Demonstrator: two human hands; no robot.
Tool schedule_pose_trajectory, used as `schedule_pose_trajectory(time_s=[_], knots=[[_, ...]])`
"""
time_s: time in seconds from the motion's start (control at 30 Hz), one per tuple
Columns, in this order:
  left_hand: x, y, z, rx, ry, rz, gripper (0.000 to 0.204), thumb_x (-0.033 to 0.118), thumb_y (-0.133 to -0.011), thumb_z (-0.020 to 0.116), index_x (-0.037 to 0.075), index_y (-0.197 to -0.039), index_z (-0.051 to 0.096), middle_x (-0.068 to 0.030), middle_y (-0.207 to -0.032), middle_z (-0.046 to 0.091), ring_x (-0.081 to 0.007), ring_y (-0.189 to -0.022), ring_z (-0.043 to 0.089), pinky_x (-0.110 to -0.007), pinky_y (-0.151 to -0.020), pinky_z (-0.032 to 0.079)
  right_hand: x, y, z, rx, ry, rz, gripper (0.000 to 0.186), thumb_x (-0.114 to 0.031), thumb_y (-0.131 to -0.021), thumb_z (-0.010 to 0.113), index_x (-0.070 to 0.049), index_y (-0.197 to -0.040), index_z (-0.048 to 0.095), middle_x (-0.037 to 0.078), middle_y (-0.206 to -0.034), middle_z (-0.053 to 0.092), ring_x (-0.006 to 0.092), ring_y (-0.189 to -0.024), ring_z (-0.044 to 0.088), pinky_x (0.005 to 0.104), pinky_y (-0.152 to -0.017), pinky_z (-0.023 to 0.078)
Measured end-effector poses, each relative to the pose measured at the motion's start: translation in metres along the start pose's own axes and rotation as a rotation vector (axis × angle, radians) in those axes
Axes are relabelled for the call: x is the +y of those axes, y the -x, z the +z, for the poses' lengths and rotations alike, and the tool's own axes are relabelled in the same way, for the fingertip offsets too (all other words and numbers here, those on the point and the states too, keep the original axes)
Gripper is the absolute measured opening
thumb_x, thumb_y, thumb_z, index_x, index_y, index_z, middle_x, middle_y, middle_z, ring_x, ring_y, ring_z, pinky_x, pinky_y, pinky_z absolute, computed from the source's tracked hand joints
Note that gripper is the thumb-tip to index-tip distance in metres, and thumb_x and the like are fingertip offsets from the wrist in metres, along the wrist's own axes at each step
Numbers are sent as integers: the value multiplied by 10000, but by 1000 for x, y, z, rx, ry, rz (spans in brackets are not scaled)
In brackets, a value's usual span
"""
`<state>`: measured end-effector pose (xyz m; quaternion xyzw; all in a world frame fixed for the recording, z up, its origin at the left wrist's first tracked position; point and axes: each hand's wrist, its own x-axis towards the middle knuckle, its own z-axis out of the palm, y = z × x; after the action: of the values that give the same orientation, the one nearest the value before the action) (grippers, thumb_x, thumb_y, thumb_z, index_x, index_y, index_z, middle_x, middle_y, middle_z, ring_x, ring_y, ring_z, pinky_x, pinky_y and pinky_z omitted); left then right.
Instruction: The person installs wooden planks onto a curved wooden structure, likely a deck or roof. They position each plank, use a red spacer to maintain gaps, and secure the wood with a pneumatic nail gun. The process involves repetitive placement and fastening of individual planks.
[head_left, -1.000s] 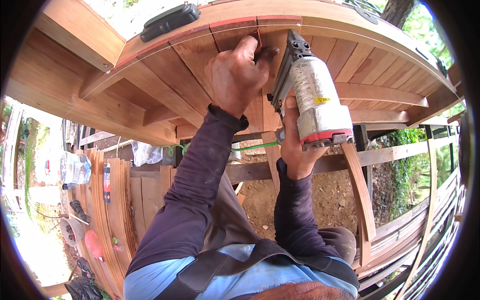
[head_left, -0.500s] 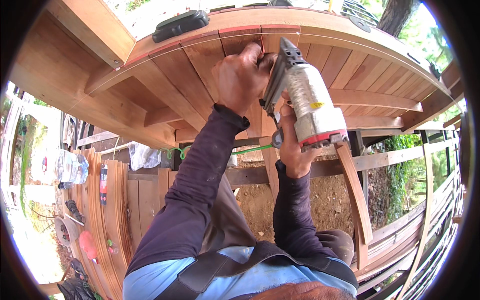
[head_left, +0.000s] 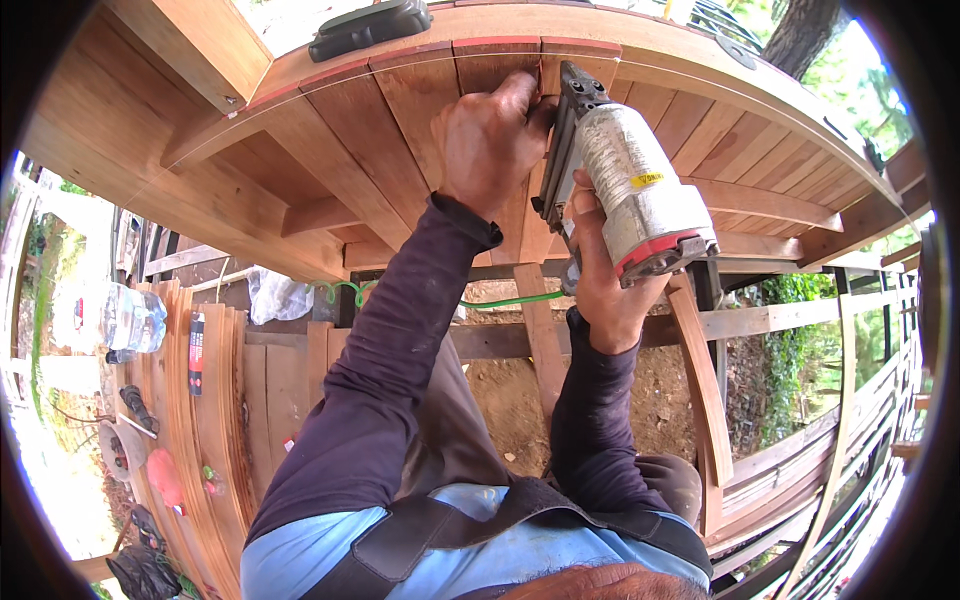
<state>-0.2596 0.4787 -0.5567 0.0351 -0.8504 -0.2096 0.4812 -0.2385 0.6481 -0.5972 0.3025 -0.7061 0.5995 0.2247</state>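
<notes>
My left hand (head_left: 490, 140) is closed at the upper edge of a curved row of wooden slats (head_left: 415, 105), its thumb and forefinger near a narrow red-edged gap; what they grip is hidden. Just beside it my right hand (head_left: 610, 290) grips the handle of a silver pneumatic nail gun (head_left: 625, 170) with a red end cap. The gun's nose lies against or just over the slats by my left fingertips; I cannot tell if it touches. A green air hose (head_left: 500, 300) runs behind my forearms. A thin white string (head_left: 290, 92) stretches along the curved edge.
A black case (head_left: 368, 30) sits on the top edge. At left are stacked planks (head_left: 180, 400), a plastic water jug (head_left: 115, 315), a tube (head_left: 196, 355) and a crumpled plastic bag (head_left: 275, 295). Dirt ground (head_left: 500, 400) and railing slats (head_left: 810, 450) show below. A tree trunk (head_left: 795, 35) stands top right.
Compared with half a second ago, both hands and the nail gun sit slightly higher and further right in the picture, as the view shifted a little. The grips look the same.
</notes>
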Motion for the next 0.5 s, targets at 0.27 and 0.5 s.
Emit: schedule_pose_trajectory(time_s=[0.27,0.5], knots=[[-8,3,4,-3,-38,29,195,193,-827,774,60,-785,637,-126,-734,707,-331,-633,699,-404,-545,526,-17,-7,-2,-5,14,119,291,-113,-847,790,-6,-1099,692,129,-1039,720,285,-938,684,398,-851,512],[-12,6,8,16,-37,8,190,243,-791,779,104,-822,652,-137,-644,663,-351,-609,684,-442,-516,511,-26,-3,1,12,43,251,315,-139,-835,818,-20,-1100,696,137,-1046,726,292,-956,699,418,-866,521]])
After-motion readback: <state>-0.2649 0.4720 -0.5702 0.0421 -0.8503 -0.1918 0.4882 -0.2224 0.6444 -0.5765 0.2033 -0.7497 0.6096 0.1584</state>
